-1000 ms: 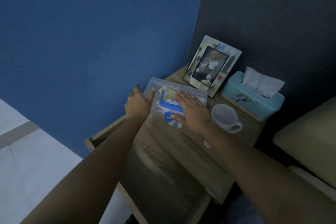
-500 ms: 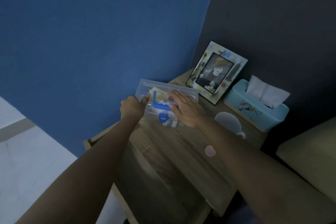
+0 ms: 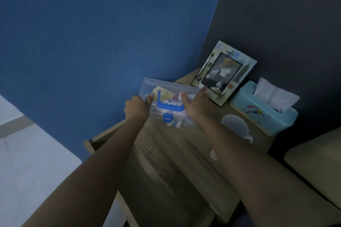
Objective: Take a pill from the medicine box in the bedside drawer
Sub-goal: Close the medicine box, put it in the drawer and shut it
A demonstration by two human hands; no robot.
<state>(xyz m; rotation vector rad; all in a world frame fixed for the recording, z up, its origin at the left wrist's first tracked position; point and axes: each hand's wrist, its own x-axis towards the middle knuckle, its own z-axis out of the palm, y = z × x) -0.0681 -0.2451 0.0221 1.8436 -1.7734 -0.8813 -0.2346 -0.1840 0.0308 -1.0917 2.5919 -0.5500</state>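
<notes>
A clear plastic medicine box point(image 3: 166, 86) with a blue handle point(image 3: 168, 105) and a blue latch point(image 3: 167, 117) sits at the back left of the wooden bedside table point(image 3: 184, 149). Packets show through its lid. My left hand point(image 3: 137, 108) grips the box's left end, thumb on the lid. My right hand point(image 3: 196, 106) holds the right end, fingers spread over the lid and right edge. Below the tabletop the drawer point(image 3: 92, 143) stands pulled out, its inside dark and partly hidden by my left arm.
A picture frame point(image 3: 224, 72) leans on the dark wall behind the box. A light blue tissue box point(image 3: 262, 110) stands at the right, a white mug point(image 3: 235, 125) in front of it. A small round pale object point(image 3: 214, 154) lies by my right forearm. A bed edge point(image 3: 313, 162) is at right.
My right hand slid from the lid's middle to the box's right end. My left hand closed tighter on the left end. The view shifted slightly.
</notes>
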